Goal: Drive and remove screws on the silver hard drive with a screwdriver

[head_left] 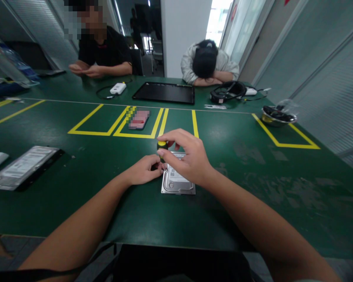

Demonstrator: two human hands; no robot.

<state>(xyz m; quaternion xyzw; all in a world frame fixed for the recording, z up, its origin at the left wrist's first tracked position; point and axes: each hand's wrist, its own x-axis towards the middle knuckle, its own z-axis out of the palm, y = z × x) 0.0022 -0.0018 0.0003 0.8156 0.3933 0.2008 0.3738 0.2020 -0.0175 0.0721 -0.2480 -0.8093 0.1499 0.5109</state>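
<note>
A silver hard drive (pixel 179 187) lies label up on the green table (pixel 129 219) in front of me. My right hand (pixel 191 156) is closed on a screwdriver with a black and yellow handle (pixel 162 145), held upright over the drive's left side. The screwdriver's tip is hidden behind my fingers. My left hand (pixel 144 169) rests on the table at the drive's left edge. Its fingertips are pinched together near the screwdriver's lower end, and what they hold, if anything, cannot be made out.
A larger drive-like metal unit (pixel 25 166) lies at the left. Farther off are a phone (pixel 139 119), a black flat panel (pixel 164 93), a black headset (pixel 228 92) and a metal bowl of dark items (pixel 279 116). Two people sit across the table.
</note>
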